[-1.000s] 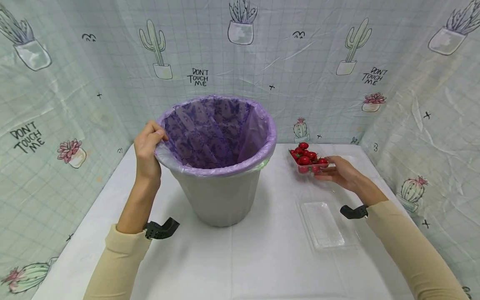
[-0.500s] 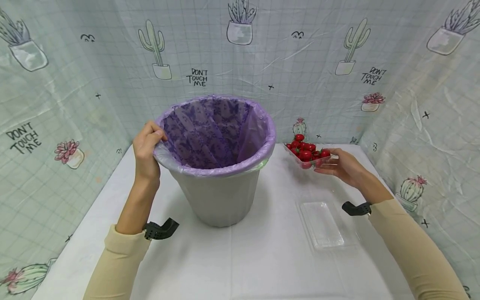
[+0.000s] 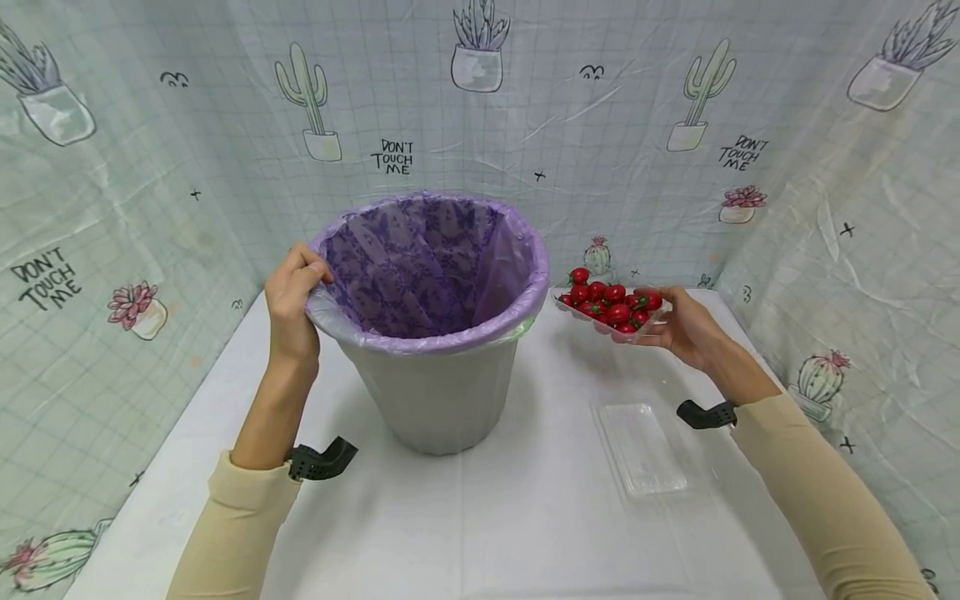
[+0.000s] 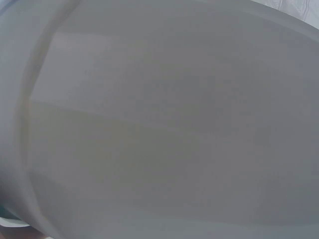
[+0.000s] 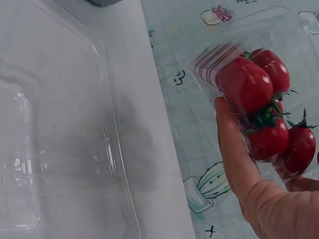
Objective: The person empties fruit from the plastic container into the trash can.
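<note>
My left hand (image 3: 291, 292) grips the left rim of a grey trash can (image 3: 438, 400), fingers curled over its edge. A purple patterned trash bag (image 3: 427, 275) lines the can and folds over the rim. The left wrist view shows mostly the can's grey wall (image 4: 164, 124). To the right of the can, my right hand (image 3: 688, 329) holds the right end of a clear plastic box (image 3: 585, 317), with a shadow on the table below. Red cherry tomatoes (image 3: 617, 313) with green stems fill it. Up close, the right thumb and fingers (image 5: 234, 144) clasp the box.
A clear plastic lid (image 3: 643, 450) lies on the white table (image 3: 525, 517), in front of the right hand. Fabric walls (image 3: 525, 108) printed with cacti enclose the table at the back and both sides.
My right hand has raised the box of cherry tomatoes a little and shifted it left, toward the can. The left hand and trash can have stayed in place.
</note>
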`<state>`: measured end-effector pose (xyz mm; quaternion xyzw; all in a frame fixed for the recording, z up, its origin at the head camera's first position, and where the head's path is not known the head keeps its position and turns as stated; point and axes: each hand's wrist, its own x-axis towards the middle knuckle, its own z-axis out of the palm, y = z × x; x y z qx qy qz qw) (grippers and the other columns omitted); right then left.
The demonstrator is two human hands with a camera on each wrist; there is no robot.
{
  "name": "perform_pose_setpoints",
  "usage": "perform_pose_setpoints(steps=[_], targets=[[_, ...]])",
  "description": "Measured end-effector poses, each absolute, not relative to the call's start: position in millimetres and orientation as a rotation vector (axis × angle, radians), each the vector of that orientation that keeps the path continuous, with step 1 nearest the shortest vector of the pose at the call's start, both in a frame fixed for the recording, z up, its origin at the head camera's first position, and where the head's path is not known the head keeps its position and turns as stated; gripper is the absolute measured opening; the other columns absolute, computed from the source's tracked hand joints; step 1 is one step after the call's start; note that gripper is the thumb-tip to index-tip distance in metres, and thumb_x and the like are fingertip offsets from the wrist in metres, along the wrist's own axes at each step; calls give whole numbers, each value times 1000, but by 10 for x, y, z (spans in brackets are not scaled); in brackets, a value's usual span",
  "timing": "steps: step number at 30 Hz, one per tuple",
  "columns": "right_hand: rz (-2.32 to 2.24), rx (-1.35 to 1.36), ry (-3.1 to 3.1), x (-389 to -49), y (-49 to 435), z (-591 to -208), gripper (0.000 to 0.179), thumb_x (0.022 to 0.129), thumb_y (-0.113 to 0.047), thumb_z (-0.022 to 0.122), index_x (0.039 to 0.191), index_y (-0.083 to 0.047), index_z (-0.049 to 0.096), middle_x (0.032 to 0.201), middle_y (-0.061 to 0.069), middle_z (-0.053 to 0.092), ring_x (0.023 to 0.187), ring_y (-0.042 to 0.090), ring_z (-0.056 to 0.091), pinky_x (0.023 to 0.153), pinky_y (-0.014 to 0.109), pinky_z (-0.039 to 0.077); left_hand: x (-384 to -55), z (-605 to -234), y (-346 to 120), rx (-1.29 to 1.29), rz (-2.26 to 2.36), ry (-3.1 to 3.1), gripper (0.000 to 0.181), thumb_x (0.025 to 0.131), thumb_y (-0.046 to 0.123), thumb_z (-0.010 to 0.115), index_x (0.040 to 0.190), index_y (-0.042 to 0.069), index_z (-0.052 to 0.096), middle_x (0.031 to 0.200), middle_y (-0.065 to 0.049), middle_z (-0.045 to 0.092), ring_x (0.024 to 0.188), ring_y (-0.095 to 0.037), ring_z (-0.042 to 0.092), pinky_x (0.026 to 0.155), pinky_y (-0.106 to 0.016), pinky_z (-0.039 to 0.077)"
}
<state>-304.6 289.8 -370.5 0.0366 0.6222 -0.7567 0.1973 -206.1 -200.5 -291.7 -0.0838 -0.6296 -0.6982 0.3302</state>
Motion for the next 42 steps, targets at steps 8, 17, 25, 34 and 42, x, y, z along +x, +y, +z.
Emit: perform_pose_setpoints(steps=[8,17,25,34,42], targets=[[-2190,144,1680,-3060,2852,-3652,50,111,-42,33,153,-17,32,136,2,38,98,20,73,82,46,62,-2063,-2924,-2008,-221,-1820,-1643,22,87,8,45,68,12,56,67,3,46,65,-14,38,63,-26,29],[-2233,67,1633,-3040,2841,-3444,47,111,-47,29,148,-19,34,140,-1,40,109,17,67,84,44,63,-2069,-2916,-2013,-225,-1812,-1647,22,86,8,45,68,12,56,67,4,46,64,-14,38,62,-26,29],[-2280,21,1585,-3018,2843,-3234,43,111,-45,29,146,-21,39,142,-2,44,110,16,68,85,43,63,-2068,-2911,-2004,-211,-1805,-1657,21,86,8,45,68,12,55,67,4,47,66,-14,39,65,-26,30],[-2240,-60,1675,-2994,2819,-3027,48,111,-48,29,150,-21,38,148,-1,41,110,14,70,86,41,63,-2059,-2897,-1988,-219,-1817,-1645,21,87,8,45,68,11,56,67,3,47,67,-15,40,66,-26,30],[-2222,-122,1709,-3014,2790,-2856,52,112,-46,28,155,-20,37,152,1,39,112,13,71,86,40,62,-2057,-2908,-2002,-203,-1810,-1651,22,87,9,45,68,11,56,67,3,47,67,-15,40,66,-26,30]])
